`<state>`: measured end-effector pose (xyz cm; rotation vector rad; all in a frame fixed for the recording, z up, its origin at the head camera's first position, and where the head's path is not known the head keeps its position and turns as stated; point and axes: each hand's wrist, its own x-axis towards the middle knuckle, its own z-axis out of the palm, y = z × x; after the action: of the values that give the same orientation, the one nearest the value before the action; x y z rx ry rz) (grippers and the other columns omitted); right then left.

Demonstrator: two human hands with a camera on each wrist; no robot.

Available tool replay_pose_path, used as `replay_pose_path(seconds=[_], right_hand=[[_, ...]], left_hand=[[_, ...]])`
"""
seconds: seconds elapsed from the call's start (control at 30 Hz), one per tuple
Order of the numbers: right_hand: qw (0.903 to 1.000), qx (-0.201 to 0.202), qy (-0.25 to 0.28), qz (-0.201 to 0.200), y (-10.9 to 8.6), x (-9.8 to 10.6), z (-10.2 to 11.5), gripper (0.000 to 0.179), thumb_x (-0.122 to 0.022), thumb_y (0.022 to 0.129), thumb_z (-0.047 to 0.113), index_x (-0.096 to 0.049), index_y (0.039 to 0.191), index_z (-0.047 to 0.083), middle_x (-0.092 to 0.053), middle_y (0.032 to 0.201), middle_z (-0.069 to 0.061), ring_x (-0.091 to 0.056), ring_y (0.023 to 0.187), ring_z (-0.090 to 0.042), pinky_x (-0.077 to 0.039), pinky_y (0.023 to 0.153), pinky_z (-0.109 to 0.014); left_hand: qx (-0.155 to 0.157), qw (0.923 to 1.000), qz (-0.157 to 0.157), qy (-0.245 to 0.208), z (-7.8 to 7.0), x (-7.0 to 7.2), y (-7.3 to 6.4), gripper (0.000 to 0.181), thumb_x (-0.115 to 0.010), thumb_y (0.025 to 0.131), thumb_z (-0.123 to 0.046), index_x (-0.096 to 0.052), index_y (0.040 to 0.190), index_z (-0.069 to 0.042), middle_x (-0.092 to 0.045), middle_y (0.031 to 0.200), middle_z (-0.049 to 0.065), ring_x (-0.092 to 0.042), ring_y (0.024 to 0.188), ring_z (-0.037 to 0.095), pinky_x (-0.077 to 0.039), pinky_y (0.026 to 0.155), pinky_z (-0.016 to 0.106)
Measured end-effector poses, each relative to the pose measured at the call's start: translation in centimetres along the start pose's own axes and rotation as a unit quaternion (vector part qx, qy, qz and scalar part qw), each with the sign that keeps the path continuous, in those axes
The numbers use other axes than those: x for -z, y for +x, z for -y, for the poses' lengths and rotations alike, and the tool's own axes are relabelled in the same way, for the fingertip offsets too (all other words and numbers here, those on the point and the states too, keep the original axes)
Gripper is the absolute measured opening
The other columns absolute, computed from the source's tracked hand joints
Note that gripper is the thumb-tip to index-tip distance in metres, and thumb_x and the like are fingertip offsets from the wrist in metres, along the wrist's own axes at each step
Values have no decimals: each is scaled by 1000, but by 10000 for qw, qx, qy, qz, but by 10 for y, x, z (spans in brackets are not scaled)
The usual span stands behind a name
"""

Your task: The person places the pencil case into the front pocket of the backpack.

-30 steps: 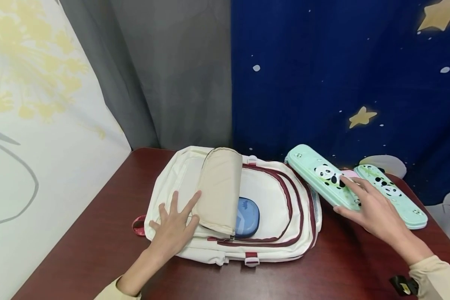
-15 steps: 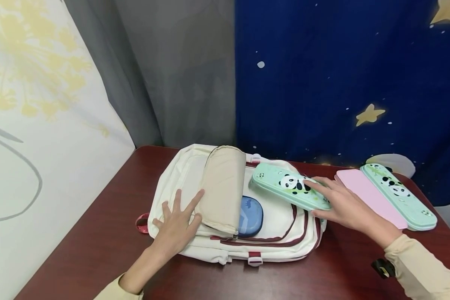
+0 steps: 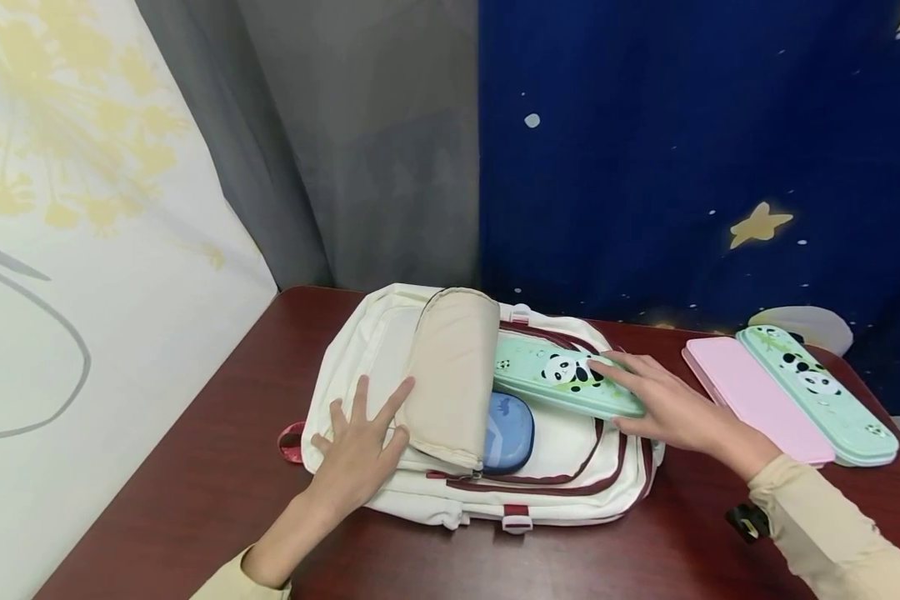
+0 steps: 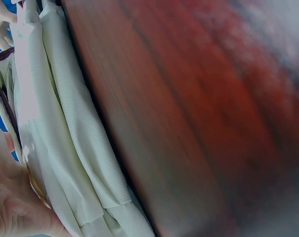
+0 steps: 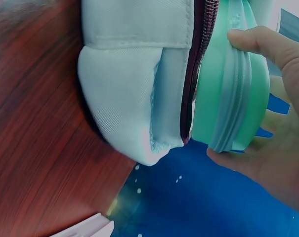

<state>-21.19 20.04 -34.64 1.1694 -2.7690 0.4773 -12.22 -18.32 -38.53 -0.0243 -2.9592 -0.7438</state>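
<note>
A white backpack [image 3: 390, 342] with dark red zips lies on the table, its front pocket folded back as a beige flap [image 3: 453, 375]. With fingers spread, my left hand [image 3: 360, 458] rests on the backpack beside that flap. My right hand [image 3: 667, 408] grips the near end of a mint-green panda pencil case [image 3: 570, 379], thumb on one side and fingers across it. The case's far end is hidden under the flap. Beside it a blue rounded case [image 3: 510, 433] sits partly under the flap. In the right wrist view, the thumb presses the zipped side of the pencil case [image 5: 233, 89].
To the right lie a pink case [image 3: 757, 400] and a second mint panda case [image 3: 817, 392], side by side on the dark red table [image 3: 217, 467]. A grey and blue curtain [image 3: 607, 167] hangs behind the table. A red loop [image 3: 291, 442] sticks out at the backpack's left end.
My right hand has carried the panda pencil case leftward from beside the other cases, onto the backpack and under the flap. The pink case is now uncovered. My left hand stays on the backpack.
</note>
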Motion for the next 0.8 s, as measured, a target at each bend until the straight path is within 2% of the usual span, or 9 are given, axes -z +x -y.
replay_pose_path(seconds=[0.33, 0.6, 0.8], right_hand=[[9997, 14, 249, 86, 14, -7, -6, 73, -77, 71, 12, -46, 137, 6, -38, 139, -21, -34, 125, -40, -33, 94, -56], [9985, 336, 434, 59, 37, -21, -12, 72, -76, 70, 11, -47, 136, 3, -40, 138, -22, -35, 126, -40, -25, 100, -57], [9985, 350, 367, -196, 27, -20, -19, 74, -79, 71, 19, -47, 136, 3, -40, 138, -22, -36, 124, -39, -32, 95, -54]], left_hand=[[-4, 9999, 118, -33, 1, 3, -1, 54, -45, 93, -36, -26, 142, -49, -7, 153, 17, -9, 128, 57, -12, 78, 81], [14, 9998, 162, -69, 2, 6, -2, 54, -43, 93, -35, -25, 143, -49, -5, 154, 17, -6, 128, 58, -10, 78, 81], [-28, 9999, 152, 5, 0, 3, -1, 55, -44, 93, -36, -25, 142, -50, -5, 153, 17, -7, 128, 57, -12, 78, 80]])
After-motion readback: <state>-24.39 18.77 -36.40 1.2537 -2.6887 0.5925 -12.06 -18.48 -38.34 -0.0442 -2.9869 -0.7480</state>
